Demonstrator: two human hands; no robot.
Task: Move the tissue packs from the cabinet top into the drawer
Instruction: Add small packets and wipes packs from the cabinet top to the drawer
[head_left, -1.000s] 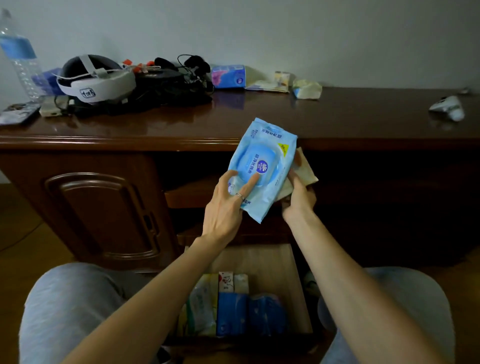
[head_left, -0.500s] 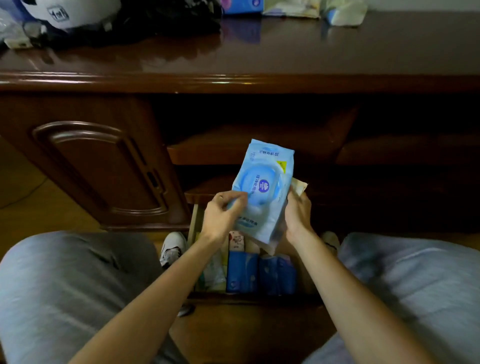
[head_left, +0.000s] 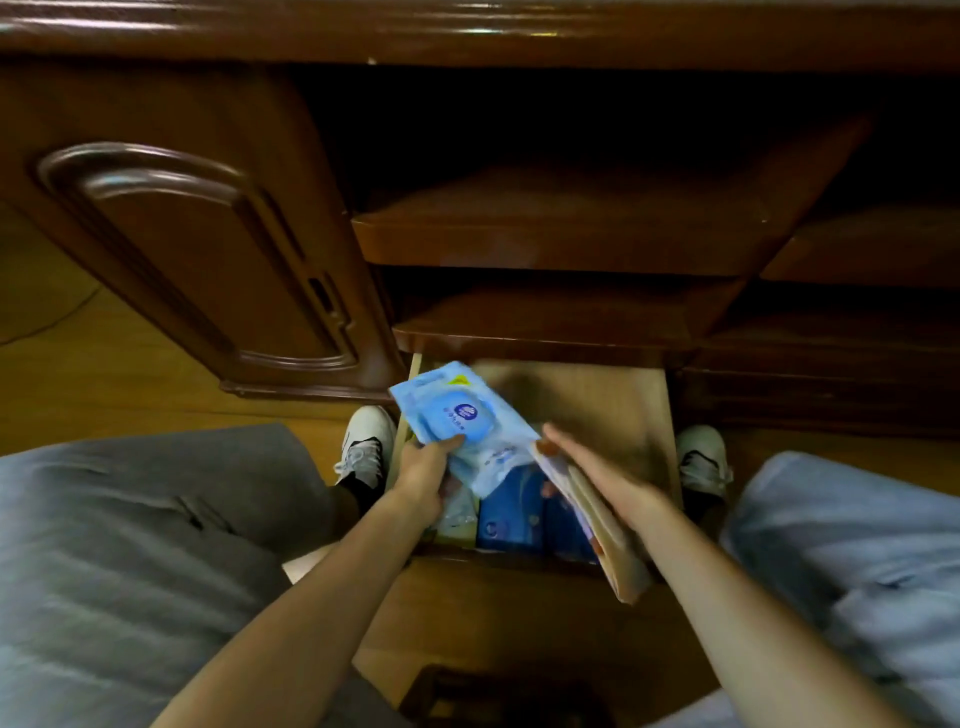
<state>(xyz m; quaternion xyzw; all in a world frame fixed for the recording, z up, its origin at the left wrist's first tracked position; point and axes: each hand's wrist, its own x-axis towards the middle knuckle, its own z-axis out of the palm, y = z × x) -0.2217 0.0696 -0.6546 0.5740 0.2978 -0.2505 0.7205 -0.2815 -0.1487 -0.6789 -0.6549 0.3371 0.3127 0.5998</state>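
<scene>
Head view, looking down between two knees in grey trousers (head_left: 130, 545).

Item 1: light blue wipes pack (head_left: 462, 423), soft pouch with a round flap and logo on its face. It is tilted, held above the open drawer (head_left: 597, 405), over its left half. The lower end of the pack overlaps the packs stored below.

Item 2: left hand (head_left: 423, 475). It grips the near left edge of the wipes pack, thumb on the face, the other fingers curled beneath and hidden.

Item 3: right hand (head_left: 597, 470). Fingers are straight and pressed together, laid along a flat tan packet (head_left: 602, 525); the thumb is hidden, so whether it pinches cannot be told. The packet stands on edge, slanting from the wipes pack toward the drawer's near right corner.

Item 4: drawer contents. Dark blue tissue packs (head_left: 511, 514) stand in a row at the near end, a pale pack (head_left: 460, 514) beside them on the left. The far part shows bare wood floor.

Item 5: dark wooden cabinet (head_left: 208, 249) with a panelled door on the left and open shelves (head_left: 545, 234) above the drawer.

Item 6: two white shoes, (head_left: 366, 447) and (head_left: 701, 460), one either side of the drawer.
</scene>
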